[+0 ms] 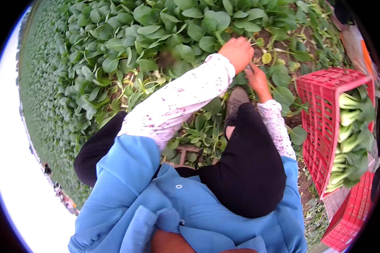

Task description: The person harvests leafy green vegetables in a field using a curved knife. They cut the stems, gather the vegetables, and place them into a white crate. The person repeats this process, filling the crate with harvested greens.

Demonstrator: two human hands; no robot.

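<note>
My left hand [237, 54] is closed at the edge of a dense stand of leafy bok choy [215, 21], its back turned up and its fingertips hidden. Thin pale stems show beside its knuckles, but what it grips cannot be made out. Just below and to the right, my right hand [258, 82] is closed, its fingertips close to the left wrist. A thin grey tool [251, 67] sticks out from those fingers; its far end is hidden behind the left hand. Small yellow leaves [266, 57] lie right of the hands.
To the right stands a red plastic crate [318, 126], tilted in view, with several bok choy [350, 122] stacked inside. Another red crate [350, 215] is behind it. My shoe [236, 103] rests among leaves below the hands. A brownish frame [188, 154] shows between my legs.
</note>
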